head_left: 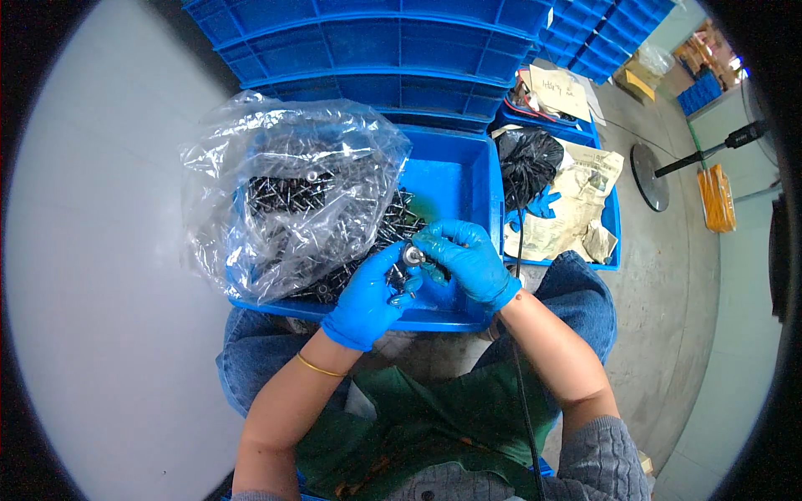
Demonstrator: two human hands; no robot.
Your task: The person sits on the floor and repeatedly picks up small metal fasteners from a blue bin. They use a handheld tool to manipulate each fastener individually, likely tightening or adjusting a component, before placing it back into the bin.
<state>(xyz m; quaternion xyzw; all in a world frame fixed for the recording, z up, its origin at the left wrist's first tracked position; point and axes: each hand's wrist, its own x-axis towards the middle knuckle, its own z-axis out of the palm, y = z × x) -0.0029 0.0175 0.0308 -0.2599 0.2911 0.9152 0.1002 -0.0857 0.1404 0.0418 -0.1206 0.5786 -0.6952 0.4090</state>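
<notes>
My left hand (368, 302), in a blue glove, has its fingers closed round a small round metal part (412, 255) with a shiny silver end. Close against it on the right, my right hand (472, 260), gloved too, has its fingers bent in a pinch. Dark pieces show under the right fingers, but what they grip is hidden. Both hands are above the front of a blue plastic tray (493, 184). Many loose black-and-silver pin-like metal parts (401, 219) lie in the tray, left of and behind my hands.
A clear plastic bag (221, 167) with more such parts covers the tray's left side. Stacked blue crates (376, 46) rise behind. To the right, another blue crate (616, 221) holds paper and a black plastic bag (528, 163). A black cable (520, 359) hangs by my right arm.
</notes>
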